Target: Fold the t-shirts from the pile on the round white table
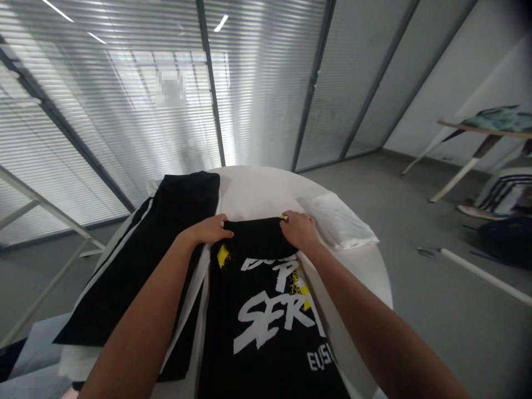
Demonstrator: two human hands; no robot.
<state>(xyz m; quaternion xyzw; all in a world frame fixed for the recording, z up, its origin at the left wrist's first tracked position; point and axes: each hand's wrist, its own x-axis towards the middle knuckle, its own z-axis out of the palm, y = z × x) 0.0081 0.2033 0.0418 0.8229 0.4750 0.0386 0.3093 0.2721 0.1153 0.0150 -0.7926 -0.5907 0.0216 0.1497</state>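
White table, printed garment lengthwise outward

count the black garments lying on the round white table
2 that I can make out: the printed garment, its far edge between the left hand and right hand, and the striped garment to its left. More could be hidden underneath.

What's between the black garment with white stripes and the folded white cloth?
The black printed garment, its far edge pinched by the left hand and right hand, plus some white tabletop; the head view shows this.
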